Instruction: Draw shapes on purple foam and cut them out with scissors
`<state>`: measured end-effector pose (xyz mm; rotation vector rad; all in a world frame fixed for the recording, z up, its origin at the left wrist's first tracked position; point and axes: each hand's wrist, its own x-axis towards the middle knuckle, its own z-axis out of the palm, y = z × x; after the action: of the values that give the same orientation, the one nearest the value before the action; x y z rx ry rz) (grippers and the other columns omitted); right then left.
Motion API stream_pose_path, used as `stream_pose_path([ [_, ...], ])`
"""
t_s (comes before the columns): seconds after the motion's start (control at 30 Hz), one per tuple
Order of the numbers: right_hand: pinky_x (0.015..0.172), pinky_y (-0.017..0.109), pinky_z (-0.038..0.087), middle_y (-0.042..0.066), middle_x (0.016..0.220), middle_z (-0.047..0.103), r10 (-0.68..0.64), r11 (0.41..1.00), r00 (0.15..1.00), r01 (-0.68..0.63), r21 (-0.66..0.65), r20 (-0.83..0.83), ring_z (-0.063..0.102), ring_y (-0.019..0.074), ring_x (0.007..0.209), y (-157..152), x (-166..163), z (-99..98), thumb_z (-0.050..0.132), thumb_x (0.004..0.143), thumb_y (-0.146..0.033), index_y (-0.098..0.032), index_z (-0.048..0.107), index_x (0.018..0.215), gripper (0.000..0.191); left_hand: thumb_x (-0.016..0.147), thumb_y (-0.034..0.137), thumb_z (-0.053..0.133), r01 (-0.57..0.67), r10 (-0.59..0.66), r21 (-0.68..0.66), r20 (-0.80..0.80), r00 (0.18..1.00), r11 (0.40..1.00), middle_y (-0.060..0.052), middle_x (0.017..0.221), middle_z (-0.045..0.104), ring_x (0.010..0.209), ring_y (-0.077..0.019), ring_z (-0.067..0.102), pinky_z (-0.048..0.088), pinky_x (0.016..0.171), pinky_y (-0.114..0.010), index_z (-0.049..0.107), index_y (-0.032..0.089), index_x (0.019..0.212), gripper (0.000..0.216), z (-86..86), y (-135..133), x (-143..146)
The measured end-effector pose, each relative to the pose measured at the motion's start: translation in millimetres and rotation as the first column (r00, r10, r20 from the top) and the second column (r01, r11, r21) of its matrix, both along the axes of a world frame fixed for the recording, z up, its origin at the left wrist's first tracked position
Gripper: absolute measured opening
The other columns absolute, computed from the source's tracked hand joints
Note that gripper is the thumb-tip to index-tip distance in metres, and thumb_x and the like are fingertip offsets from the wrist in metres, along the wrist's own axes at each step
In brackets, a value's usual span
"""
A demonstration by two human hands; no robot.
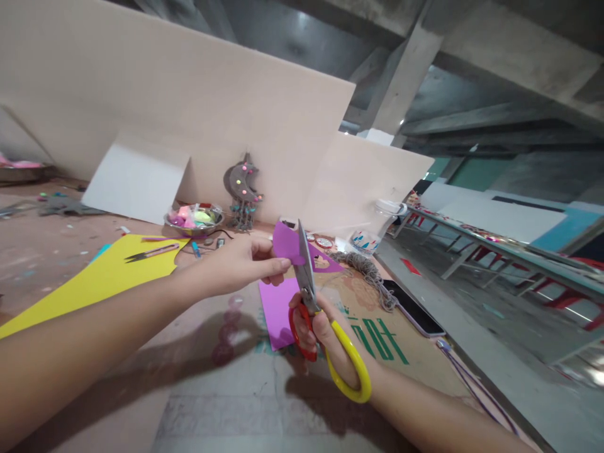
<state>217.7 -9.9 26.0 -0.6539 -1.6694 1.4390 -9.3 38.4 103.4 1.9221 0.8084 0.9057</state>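
My left hand [240, 264] is closed in a pinch on a small purple paper piece [286, 244], held up above the table. My right hand [330, 343] grips a pair of scissors [306, 283] with red and yellow handles, fingers through the loops. The blades point up and cut into the purple piece's right edge. Under both hands a larger purple sheet [277, 311] lies flat on the table.
A yellow sheet [94, 277] with small snips [151, 253] on it lies at left. Behind are a bowl of coloured bits [193, 220], a moon-shaped ornament [242, 189], a twine bundle [368, 274], a plastic jar [377, 229] and a phone [415, 308] near the table's right edge.
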Motion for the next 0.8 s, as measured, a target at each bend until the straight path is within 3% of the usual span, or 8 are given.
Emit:
stream_pose_path([
  [0.17,0.048,0.023,0.028,-0.007,0.072,0.034,-0.013,1.0,1.0,0.013,0.0,-0.013,0.028,0.0081,0.055,1.9,1.5,-5.2,0.053,0.095,-0.065,-0.022,0.053,0.115,0.048,0.093,0.041,0.059,0.01,-0.009,0.033,-0.032,0.999,0.999,-0.001,0.076,0.07,0.073,-0.0146,0.065,0.049,0.07,-0.028,0.068,0.016,0.08,0.029,-0.2,-0.7,-0.8],
  [0.37,0.047,0.023,0.027,-0.007,0.071,0.034,-0.01,1.0,1.0,0.01,0.015,0.007,0.029,0.0078,0.053,3.4,3.3,-9.4,0.052,0.096,-0.065,-0.021,0.054,0.115,0.047,0.096,0.042,0.051,-0.084,0.103,0.164,-0.109,0.989,0.983,-0.001,0.077,0.066,0.075,-0.0158,0.062,0.046,0.07,-0.028,0.069,0.016,0.089,0.033,3.5,-5.9,-0.6],
  [0.8,0.046,0.021,0.026,-0.007,0.07,0.035,-0.019,1.0,1.0,0.018,-0.025,-0.007,0.028,0.0068,0.052,4.2,2.7,-9.6,0.055,0.094,-0.067,-0.022,0.054,0.114,0.049,0.095,0.041,0.051,-0.08,0.094,0.125,-0.111,0.989,0.989,-0.001,0.078,0.066,0.076,-0.0162,0.062,0.047,0.071,-0.029,0.066,0.016,0.084,0.031,6.4,-7.8,-0.4],
])
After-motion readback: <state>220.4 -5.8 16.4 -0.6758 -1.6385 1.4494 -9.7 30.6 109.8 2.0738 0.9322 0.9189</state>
